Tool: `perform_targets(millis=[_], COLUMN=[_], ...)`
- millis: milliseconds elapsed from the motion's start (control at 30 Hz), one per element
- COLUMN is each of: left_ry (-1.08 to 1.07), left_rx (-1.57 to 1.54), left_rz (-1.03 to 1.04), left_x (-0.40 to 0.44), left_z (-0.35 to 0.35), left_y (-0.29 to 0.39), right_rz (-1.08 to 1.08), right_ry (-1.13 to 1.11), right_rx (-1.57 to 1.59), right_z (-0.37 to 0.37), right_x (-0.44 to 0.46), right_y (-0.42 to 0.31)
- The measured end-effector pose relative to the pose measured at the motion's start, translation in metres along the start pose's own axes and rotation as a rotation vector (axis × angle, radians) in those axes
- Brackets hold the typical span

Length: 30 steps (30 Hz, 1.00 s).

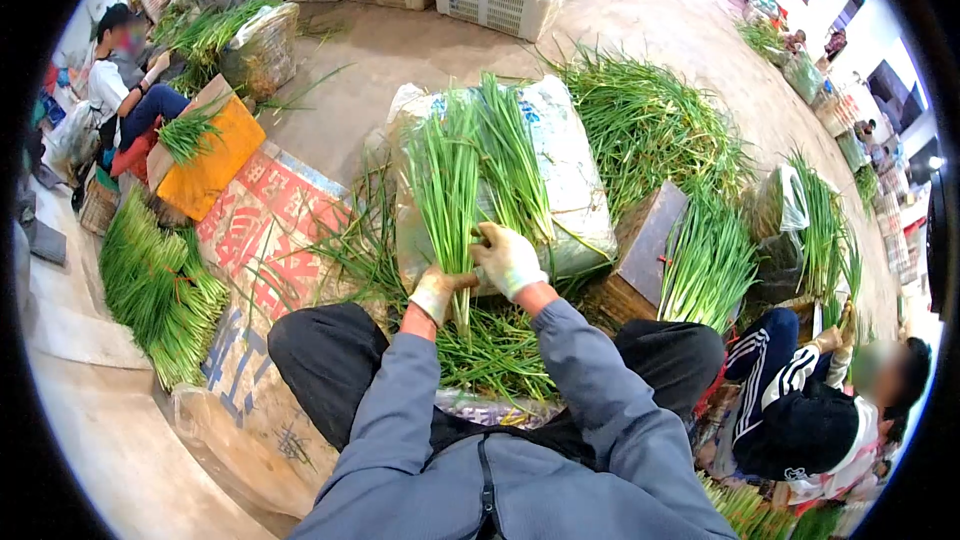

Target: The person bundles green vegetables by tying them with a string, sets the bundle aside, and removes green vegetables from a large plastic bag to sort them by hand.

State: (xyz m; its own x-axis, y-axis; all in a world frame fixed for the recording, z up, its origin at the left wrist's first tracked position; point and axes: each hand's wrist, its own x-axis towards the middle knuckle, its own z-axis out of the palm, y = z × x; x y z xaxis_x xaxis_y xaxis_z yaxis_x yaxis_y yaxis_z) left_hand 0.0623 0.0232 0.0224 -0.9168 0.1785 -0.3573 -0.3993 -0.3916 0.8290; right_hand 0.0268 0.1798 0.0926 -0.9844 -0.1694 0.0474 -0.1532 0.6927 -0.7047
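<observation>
A bunch of garlic chives (446,175) stretches over the plastic-wrapped block (582,195) in front of me, its pale stem ends toward my lap. My gloved left hand (433,294) is closed around the lower stems. Beside its thumb, a short brown piece (465,281) crosses the stems; its kind is unclear. On the bunch's right side, my gloved right hand (508,260) has bent fingers pinched at the stems; what lies between the fingertips is hidden. A second bunch of chives (515,165) rests on the block, right of the first.
Loose chives (650,125) are heaped behind right. Tied chives (710,265) lean by a wooden box (640,250); more bundles (160,285) lie left. An orange board (212,175) stands front left. People sit at left (130,90) and right (800,410). Crates (500,0) are stacked behind.
</observation>
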Motion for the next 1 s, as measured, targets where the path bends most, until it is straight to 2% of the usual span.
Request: perform_targets(millis=[33,67,133,167,233,267,333,367,400,433,467,533,600,633,700,733,767,800,833,867,933,1000], left_ry=[-0.020,-0.020,0.029,-0.007,-0.030,-0.059,-0.077,-0.088,-0.098,-0.094,-0.086,-0.088,-0.057,-0.053,-0.065,-0.062,-0.079,-0.096,-0.064,-0.002,-0.104,-0.142], left_rx=[-0.109,-0.106,0.137,0.071,0.058,0.049,0.058,0.075,0.090,0.087,0.013,-0.061,0.039,0.044,-0.160,-0.225,-0.229,-0.235,-0.158,-0.123,-0.077,-0.080], left_rz=[-0.033,-0.028,-0.161,-0.115,-0.086,-0.061,-0.012,-0.059,-0.107,-0.108,-0.071,-0.041,-0.133,-0.055,0.007,0.035,0.039,0.043,0.032,0.233,0.298,0.439], left_x=[-0.002,-0.002,0.002,-0.005,-0.005,-0.006,-0.004,-0.006,-0.008,-0.005,-0.002,0.002,0.000,-0.002,-0.021,-0.034,-0.041,-0.050,-0.073,-0.084,-0.095,-0.099], left_z=[0.001,0.000,-0.004,-0.002,-0.005,-0.006,-0.007,-0.008,-0.009,-0.015,-0.017,-0.019,-0.022,-0.019,-0.011,-0.002,0.000,0.006,0.028,0.043,0.039,0.040], left_y=[-0.002,-0.003,-0.001,0.001,-0.004,-0.007,-0.006,-0.002,0.001,-0.005,-0.011,-0.011,0.009,0.022,0.063,0.087,0.107,0.127,0.160,0.176,0.195,0.204], right_rz=[-0.026,0.028,-0.032,-0.038,0.130,0.132,0.122,0.318,0.389,0.415,0.393,0.278,0.158,0.156,0.239,0.290,0.219,0.050,-0.255,-0.148,-0.060,-0.101], right_ry=[0.013,-0.065,-0.051,-0.055,-0.209,-0.210,-0.105,-0.055,0.004,0.157,0.175,0.226,0.220,0.229,0.095,-0.025,-0.176,-0.504,-0.744,-0.875,-1.038,-1.041], right_rx=[-0.003,-0.008,-0.086,-0.086,0.077,0.079,0.351,0.584,0.812,0.915,1.270,1.358,1.422,1.421,1.260,1.057,0.759,0.282,-0.154,-0.282,-0.411,-0.404], right_z=[0.007,0.010,0.023,0.027,0.026,0.023,0.004,-0.015,-0.035,-0.042,-0.057,-0.101,-0.129,-0.135,-0.143,-0.131,-0.115,-0.108,-0.101,-0.081,-0.064,-0.047], right_x=[0.007,0.012,0.023,0.028,0.036,0.038,0.043,0.044,0.047,0.057,0.062,0.061,0.062,0.060,0.048,0.041,0.030,0.024,0.017,0.004,-0.022,-0.040], right_y=[-0.006,-0.009,0.000,0.006,0.013,0.018,0.015,0.007,0.002,0.007,0.017,0.004,0.007,0.004,0.004,0.016,0.028,0.035,0.042,0.050,0.049,0.050])
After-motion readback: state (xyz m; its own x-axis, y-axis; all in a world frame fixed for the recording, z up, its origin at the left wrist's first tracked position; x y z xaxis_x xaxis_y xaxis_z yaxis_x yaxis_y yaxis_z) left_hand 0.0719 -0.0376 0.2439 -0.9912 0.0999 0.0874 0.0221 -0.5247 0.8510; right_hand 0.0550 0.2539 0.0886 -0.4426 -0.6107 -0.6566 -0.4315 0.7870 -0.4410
